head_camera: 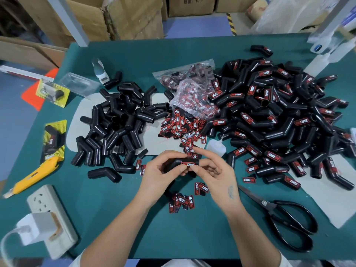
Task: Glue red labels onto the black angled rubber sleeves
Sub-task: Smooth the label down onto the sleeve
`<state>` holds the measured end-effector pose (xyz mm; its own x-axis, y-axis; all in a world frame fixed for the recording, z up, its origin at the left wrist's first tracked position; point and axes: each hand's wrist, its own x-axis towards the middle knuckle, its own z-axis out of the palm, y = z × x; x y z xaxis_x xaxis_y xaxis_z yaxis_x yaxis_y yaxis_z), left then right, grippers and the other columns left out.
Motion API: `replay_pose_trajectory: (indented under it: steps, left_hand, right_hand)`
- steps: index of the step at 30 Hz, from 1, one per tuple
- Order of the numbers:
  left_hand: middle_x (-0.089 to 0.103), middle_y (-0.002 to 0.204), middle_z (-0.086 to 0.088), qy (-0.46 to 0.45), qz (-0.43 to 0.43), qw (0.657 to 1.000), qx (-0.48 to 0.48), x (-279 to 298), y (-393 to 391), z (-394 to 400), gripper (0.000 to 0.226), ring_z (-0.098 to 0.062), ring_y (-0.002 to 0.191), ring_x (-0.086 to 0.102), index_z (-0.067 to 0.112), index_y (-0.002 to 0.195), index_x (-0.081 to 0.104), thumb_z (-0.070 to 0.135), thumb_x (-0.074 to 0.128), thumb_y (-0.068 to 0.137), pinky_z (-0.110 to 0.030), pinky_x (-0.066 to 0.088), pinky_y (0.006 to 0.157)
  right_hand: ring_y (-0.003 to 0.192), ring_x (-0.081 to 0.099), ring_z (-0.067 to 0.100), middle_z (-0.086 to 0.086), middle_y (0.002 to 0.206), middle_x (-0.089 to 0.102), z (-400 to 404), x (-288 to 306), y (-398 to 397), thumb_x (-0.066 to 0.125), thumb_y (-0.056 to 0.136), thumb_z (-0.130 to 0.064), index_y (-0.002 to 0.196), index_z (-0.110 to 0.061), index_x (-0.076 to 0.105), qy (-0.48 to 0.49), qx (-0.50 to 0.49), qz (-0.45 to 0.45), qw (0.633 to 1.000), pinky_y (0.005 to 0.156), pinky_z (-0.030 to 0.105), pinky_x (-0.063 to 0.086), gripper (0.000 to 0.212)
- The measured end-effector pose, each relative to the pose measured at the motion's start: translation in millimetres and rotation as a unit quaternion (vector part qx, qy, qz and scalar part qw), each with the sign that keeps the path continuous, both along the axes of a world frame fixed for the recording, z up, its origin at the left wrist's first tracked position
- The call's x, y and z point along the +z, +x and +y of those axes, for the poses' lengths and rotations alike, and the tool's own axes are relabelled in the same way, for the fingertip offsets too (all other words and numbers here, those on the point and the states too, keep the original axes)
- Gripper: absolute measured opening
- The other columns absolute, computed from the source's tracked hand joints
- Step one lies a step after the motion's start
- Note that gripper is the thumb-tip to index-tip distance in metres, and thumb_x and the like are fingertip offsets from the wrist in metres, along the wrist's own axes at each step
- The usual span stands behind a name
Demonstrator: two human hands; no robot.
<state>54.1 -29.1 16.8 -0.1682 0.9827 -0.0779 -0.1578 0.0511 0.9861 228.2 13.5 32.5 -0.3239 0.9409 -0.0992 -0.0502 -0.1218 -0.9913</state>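
Note:
A black angled rubber sleeve (176, 164) is gripped by my left hand (160, 173) above the green table, near the front middle. A red label (188, 164) lies on the sleeve's top face. My right hand (213, 173) pinches the sleeve's right end at the label with thumb and curled fingers, the index finger raised. Plain unlabelled sleeves (117, 124) are heaped at left. Labelled sleeves (277, 116) are piled at right. Loose red labels (181, 128) lie ahead of my hands, with more labels (183, 202) under my wrists. A small glue bottle (216, 146) lies just beyond my right hand.
Black scissors (283, 218) lie at the front right. At the left are a yellow utility knife (32, 176) and a power strip (51, 216) with a charger. A plastic bag of labels (192, 93) sits mid-table. Cardboard boxes (115, 18) stand behind the table.

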Motion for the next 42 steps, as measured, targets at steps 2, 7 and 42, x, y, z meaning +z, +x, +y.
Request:
replay_pose_trajectory:
  steps: [2,7,42]
  left_hand:
    - [0.073,0.110,-0.005,0.013,0.025,0.999,0.015,-0.2,0.8,0.2,0.026,-0.021,0.092,0.074,0.024,0.108,0.079,0.008,0.077,0.087,-0.028,0.059,0.086]
    - [0.073,0.113,0.007,0.096,0.141,0.985,0.024,-2.4,-1.9,0.5,0.026,-0.020,0.112,0.070,0.032,0.111,0.078,0.020,0.078,0.088,-0.026,0.052,0.100]
    - [0.074,0.114,0.004,0.142,0.120,0.983,0.007,-7.7,-2.1,2.8,0.021,-0.024,0.110,0.070,0.019,0.107,0.077,0.011,0.079,0.088,-0.032,0.053,0.099]
  right_hand:
    - [0.080,0.067,0.010,-0.001,0.081,0.073,-0.6,-0.7,0.1,0.078,0.091,-0.004,0.118,-0.046,0.075,0.004,-0.002,0.000,1.000,0.081,0.016,0.050,0.050]
    - [0.096,0.074,0.016,0.002,0.098,0.080,-2.8,0.3,-2.5,0.080,0.087,-0.013,0.118,-0.046,0.074,-0.002,0.002,0.020,1.000,0.090,0.023,0.055,0.046]
    - [0.092,0.069,0.000,-0.012,0.097,0.078,-5.0,-4.4,-0.2,0.084,0.080,-0.022,0.093,-0.043,0.079,0.006,-0.017,0.024,1.000,0.082,0.014,0.052,0.026]
